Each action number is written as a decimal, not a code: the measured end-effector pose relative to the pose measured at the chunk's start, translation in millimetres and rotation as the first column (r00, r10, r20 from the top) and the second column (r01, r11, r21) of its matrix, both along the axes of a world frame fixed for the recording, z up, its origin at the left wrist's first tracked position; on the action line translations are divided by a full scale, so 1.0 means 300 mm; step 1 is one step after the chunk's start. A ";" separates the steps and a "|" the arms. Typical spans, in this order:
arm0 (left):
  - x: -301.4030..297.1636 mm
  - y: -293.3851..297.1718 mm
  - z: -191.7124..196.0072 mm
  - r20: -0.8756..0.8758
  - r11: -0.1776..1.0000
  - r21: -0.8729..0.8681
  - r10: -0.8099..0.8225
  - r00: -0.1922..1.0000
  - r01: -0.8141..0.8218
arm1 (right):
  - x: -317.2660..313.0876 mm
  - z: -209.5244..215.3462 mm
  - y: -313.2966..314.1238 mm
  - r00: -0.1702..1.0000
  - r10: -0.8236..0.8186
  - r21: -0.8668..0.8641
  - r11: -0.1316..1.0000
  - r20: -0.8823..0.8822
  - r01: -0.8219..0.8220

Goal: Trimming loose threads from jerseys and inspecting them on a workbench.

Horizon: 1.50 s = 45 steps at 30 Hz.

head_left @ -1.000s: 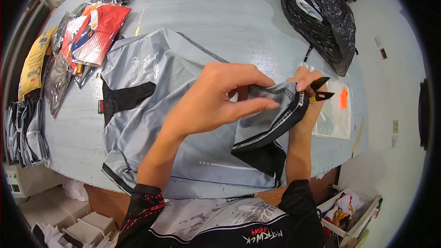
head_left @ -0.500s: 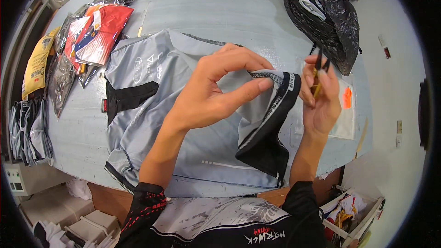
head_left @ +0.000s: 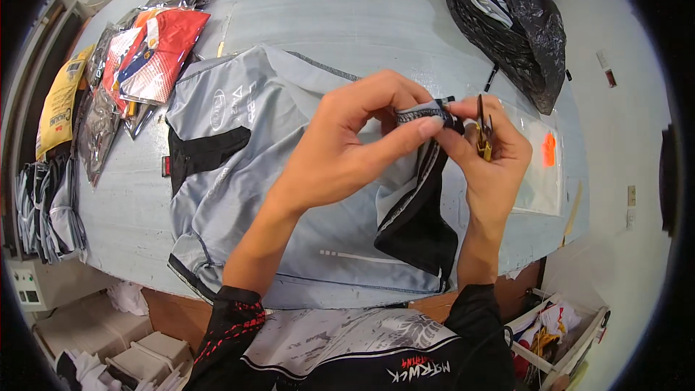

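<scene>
Close together, the left hand (head_left: 355, 130) and right hand (head_left: 496, 148), the latter also gripping thread snips (head_left: 484, 141), pinch the black trim band (head_left: 428, 206) of the grey jersey (head_left: 289, 210), which spreads leftward, nearer the left hand, along the near edge of the pale blue table (head_left: 347, 14).

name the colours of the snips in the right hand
The snips show yellow and black, head view.

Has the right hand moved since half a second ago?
Yes. The right hand, holding yellow-handled snips, has moved left, away from the orange sticker, and now meets the black edging of the grey garment.
</scene>
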<state>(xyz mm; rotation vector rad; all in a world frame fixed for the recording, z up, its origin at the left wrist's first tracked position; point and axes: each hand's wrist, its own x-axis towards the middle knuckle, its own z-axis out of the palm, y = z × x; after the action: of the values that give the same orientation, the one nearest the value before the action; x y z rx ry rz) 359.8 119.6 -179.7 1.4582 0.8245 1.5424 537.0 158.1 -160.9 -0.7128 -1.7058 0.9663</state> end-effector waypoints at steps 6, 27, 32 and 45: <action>0.013 0.002 -0.005 0.099 0.995 -0.087 -0.034 0.995 0.043 | -0.014 0.003 0.004 0.998 -0.007 -0.018 1.000 -0.061 0.006; 0.005 -0.021 0.049 0.052 0.963 -0.254 -0.078 0.996 0.088 | 0.025 0.010 0.026 0.975 0.067 -0.278 0.952 -0.211 -0.126; 0.020 -0.015 0.035 0.162 0.970 -0.218 -0.072 0.984 0.107 | 0.031 0.008 0.032 0.983 0.172 -0.049 0.983 -0.062 -0.175; 0.010 -0.016 0.024 -0.062 0.980 -0.199 -0.036 0.997 0.023 | 0.022 -0.027 0.046 0.986 0.090 -0.088 0.991 -0.138 -0.102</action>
<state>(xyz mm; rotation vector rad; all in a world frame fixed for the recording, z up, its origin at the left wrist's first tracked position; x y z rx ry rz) 362.7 114.9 -172.4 1.3741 0.9622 1.3556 543.4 171.8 -169.1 -0.6172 -1.5971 1.1432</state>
